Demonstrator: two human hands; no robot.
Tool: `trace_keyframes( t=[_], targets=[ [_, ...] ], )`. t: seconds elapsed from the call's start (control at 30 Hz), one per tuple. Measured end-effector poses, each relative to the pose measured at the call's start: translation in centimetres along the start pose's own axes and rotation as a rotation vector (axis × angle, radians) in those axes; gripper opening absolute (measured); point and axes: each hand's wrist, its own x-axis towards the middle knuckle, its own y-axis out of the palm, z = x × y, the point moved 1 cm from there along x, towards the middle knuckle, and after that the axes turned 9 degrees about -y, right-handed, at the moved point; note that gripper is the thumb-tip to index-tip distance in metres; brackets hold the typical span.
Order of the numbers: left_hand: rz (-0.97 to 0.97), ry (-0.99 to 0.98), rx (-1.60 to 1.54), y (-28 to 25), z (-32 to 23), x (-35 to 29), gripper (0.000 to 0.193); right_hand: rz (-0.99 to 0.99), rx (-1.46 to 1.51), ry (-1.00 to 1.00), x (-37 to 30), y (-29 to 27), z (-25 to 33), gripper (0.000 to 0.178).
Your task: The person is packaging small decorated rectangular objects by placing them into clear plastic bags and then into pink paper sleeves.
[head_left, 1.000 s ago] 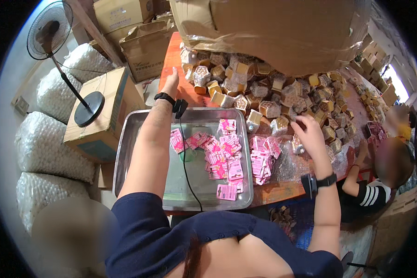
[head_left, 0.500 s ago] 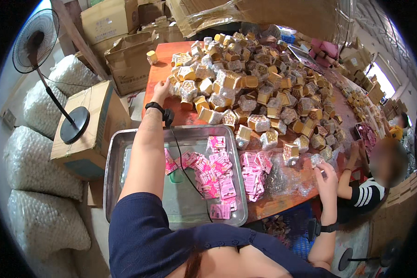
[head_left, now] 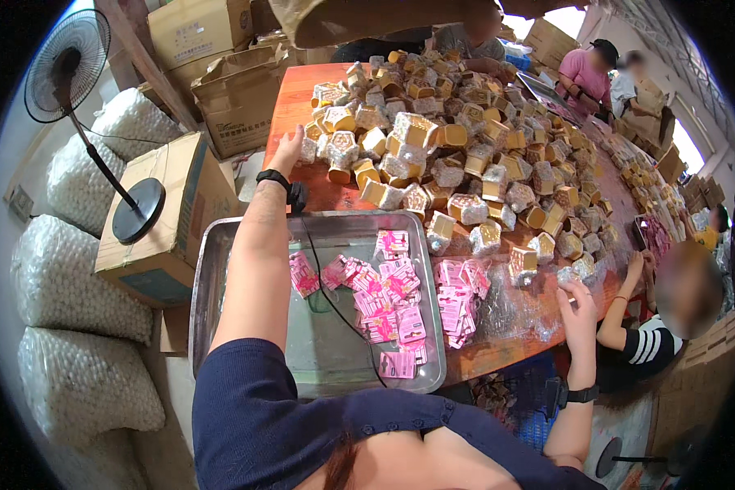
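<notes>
Left hand [head_left: 284, 153], fingers outspread, beside the left edge of a heap of film-wrapped gold pieces [head_left: 453, 135] on the orange tabletop [head_left: 297, 96]; right hand [head_left: 578, 312], fingers bent, at the heap's near right corner, grip not discernible. Nearer: metal tray [head_left: 327, 355] with pink cards [head_left: 398, 279].

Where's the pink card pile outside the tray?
Head view, right of centre: the pile is just right of the metal tray, beside clear plastic on the orange table.

I can see dark lettering on the brown carton [head_left: 238, 98] and fainter print on the box [head_left: 200, 34] behind it. My pink cards [head_left: 397, 279] have print too tiny to read.
</notes>
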Motion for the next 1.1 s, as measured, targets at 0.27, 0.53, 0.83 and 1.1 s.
trace_keyframes(
  t=[0.27, 0.53, 0.83, 1.1],
  targets=[
    [-0.196, 0.12, 0.208, -3.4, -0.8, -0.2, 0.091, 0.11, -0.056, -0.14, 0.2, 4.1, 0.0, 0.055],
    [0.343, 0.35, 0.244, -1.3, -16.1, -22.9, 0.046, -0.04, -0.15, -0.345, -0.8, 5.6, 4.2, 0.032],
    [0.765, 0.771, 0.734, 4.0, -17.6, -41.0, 0.033, -0.037, -0.068, -0.288, -2.6, 8.8, 5.6, 0.02],
    [0.642, 0.987, 0.823, 11.1, -13.8, -40.6, 0.037, 0.059, -0.329, -0.3, -3.1, 10.3, 2.9, 0.011]
  ],
)
